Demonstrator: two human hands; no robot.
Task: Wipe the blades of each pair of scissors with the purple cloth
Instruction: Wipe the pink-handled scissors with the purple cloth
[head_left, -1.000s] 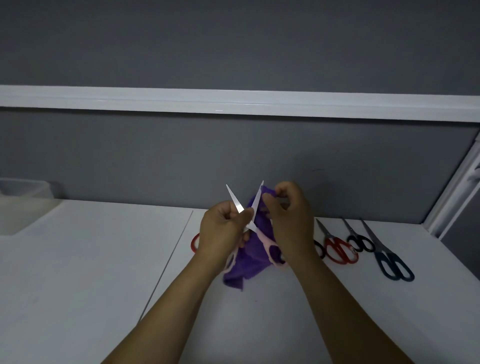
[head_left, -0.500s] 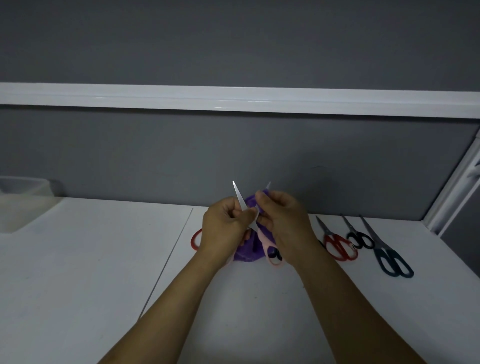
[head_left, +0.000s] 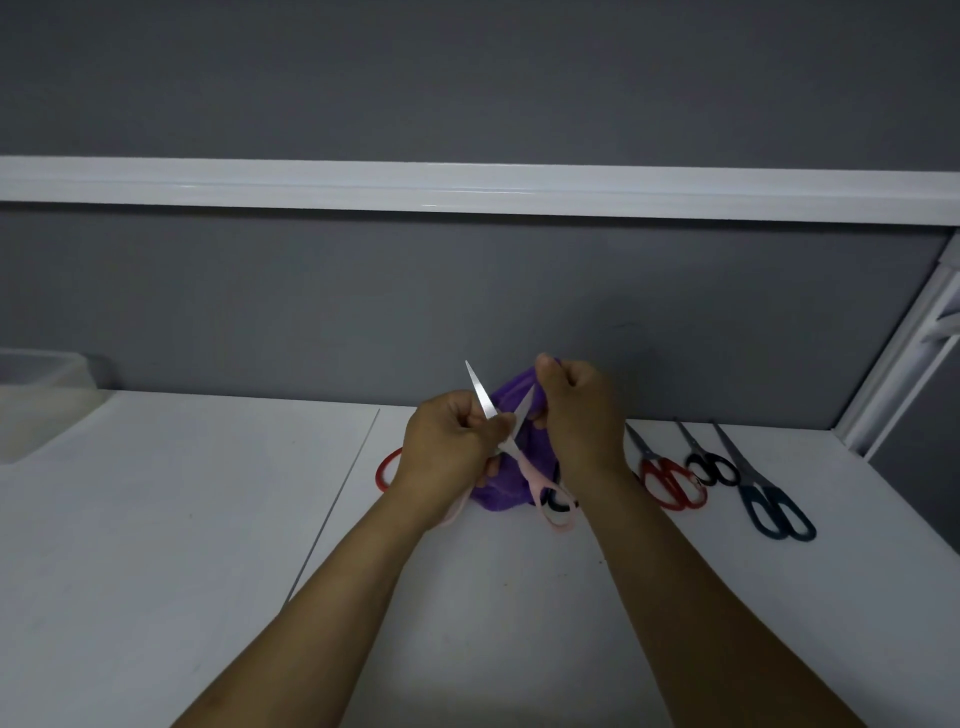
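My left hand (head_left: 449, 447) grips the pink-handled scissors (head_left: 535, 475) near the pivot, with the blades spread open and pointing up. My right hand (head_left: 582, 410) pinches the purple cloth (head_left: 511, 402) around the upper part of the right blade. The cloth hangs down behind the scissors toward the table. The left blade stands bare above my left fist. The second pink handle loop is mostly hidden under my left wrist.
On the white table (head_left: 208, 519), red scissors (head_left: 667, 475), small black scissors (head_left: 709, 462) and dark blue scissors (head_left: 766, 499) lie at the right. A red handle loop (head_left: 384, 467) peeks out left of my left hand. A translucent bin (head_left: 36, 395) sits far left.
My right hand has slid the cloth up along the right blade toward its tip. The left hand and scissors stayed about where they were.
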